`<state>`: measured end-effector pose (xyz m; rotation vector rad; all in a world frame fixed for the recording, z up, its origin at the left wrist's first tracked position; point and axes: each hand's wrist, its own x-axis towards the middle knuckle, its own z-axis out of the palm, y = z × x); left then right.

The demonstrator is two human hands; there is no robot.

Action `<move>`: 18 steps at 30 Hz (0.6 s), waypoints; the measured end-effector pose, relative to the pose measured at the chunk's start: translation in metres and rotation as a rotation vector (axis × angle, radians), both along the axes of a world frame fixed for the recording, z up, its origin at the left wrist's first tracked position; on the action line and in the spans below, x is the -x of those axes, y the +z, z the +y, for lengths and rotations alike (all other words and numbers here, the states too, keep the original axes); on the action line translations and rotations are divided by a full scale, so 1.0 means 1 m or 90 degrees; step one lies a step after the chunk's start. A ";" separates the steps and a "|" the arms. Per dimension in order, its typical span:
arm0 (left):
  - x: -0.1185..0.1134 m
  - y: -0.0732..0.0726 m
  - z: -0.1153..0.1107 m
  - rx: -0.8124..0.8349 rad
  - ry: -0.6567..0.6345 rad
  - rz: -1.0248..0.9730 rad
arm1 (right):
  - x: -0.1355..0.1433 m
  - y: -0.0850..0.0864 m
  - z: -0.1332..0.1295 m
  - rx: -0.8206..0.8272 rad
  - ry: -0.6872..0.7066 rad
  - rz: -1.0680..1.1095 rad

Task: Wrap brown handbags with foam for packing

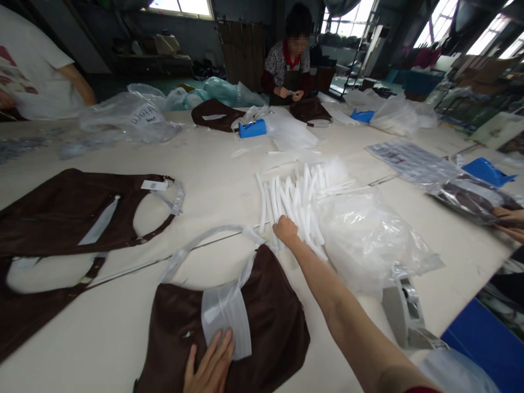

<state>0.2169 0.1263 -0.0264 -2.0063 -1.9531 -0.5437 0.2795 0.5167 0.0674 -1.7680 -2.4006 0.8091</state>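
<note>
A dark brown handbag (278, 311) lies in front of me, its looped handle (200, 236) wrapped in whitish film. Over the bag's upper middle is a strip of white foam sheet (227, 314). My left hand (210, 363) rests flat on the bag and the sheet's lower edge, fingers stretched out. Farther forward, my right hand (286, 232) is closed at the near left side of a pile of white foam sticks (301, 199). Its fingers appear to pinch one stick; the fingertips are partly hidden.
More brown handbags (61, 210) lie at the left. A clear plastic bag (368, 240) and a grey tape dispenser (403, 311) are right of my arm. Across the table, a co-worker (289, 65) handles something small. Blue tape dispensers (252, 128) stand farther back. Another person's hand (510, 218) touches a wrapped bag.
</note>
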 end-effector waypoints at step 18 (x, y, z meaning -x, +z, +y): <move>0.002 0.049 0.005 0.407 -0.116 -0.182 | -0.253 0.030 -0.286 0.381 -0.536 0.636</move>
